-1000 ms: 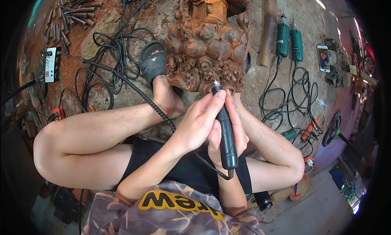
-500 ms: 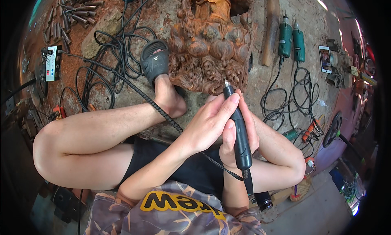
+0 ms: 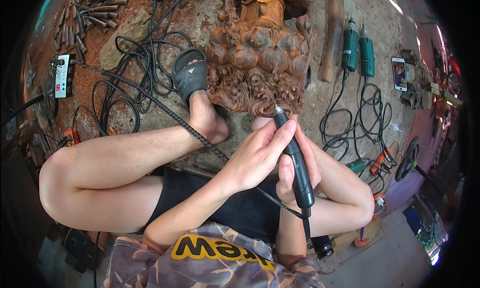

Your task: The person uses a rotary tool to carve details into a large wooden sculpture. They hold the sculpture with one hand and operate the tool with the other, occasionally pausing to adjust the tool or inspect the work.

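Note:
A black rotary carving tool (image 3: 298,173) is gripped by both hands, its tip up against the lower edge of a brown carved wooden sculpture (image 3: 252,85). My left hand (image 3: 262,150) wraps the front part, thumb along the top of the barrel. Lower down, my right hand (image 3: 300,175) cups the barrel from the right, with its thumb on the near side. From the tool's rear end a thin black cable loops back to the left beneath my hands. The carving shows swirling relief at its near edge and rounded, fruit-like shapes above.
Two green power grinders (image 3: 358,50) lie right of the carving with coiled black cords. A phone (image 3: 399,73) is farther right. At left stand a white control box (image 3: 64,76), tangled cables and a pile of carving bits (image 3: 82,20). My sandalled foot (image 3: 191,70) is beside the carving.
The carving tool's tip has shifted slightly left, and its rear end has moved a little to the right. Both hands keep their grip. The sculpture has stayed in place.

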Available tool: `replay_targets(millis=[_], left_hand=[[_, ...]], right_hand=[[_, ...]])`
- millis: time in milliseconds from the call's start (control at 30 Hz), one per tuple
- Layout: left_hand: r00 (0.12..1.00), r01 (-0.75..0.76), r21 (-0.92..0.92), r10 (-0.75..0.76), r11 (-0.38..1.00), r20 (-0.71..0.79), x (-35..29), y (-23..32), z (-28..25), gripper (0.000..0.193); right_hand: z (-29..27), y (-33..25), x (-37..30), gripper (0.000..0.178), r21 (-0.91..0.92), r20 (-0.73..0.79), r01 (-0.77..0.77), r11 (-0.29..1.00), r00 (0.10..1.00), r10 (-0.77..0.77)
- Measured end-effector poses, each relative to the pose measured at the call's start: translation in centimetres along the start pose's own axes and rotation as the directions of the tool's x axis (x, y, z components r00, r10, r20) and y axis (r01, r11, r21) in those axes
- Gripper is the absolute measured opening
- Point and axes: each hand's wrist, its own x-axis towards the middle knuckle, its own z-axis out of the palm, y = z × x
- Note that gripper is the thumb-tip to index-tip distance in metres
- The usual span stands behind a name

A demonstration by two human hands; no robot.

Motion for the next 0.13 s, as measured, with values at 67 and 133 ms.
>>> replay_targets(millis=[67, 133], left_hand=[[1.000, 0.009, -0.016, -0.008, 1.000, 0.009, 0.01, -0.08, -0.08, 0.063], [1.000, 0.014, -0.029, -0.014, 0.999, 0.017, 0.00, -0.10, -0.14, 0.063]], right_hand=[[-0.31, 0.65, -0.11, 0.067, 0.003, 0.015, 0.013, 1.000, 1.000, -0.013], [-0.40, 1.10, -0.38, 0.069, 0.011, 0.023, 0.010, 1.000, 1.000, -0.010]])
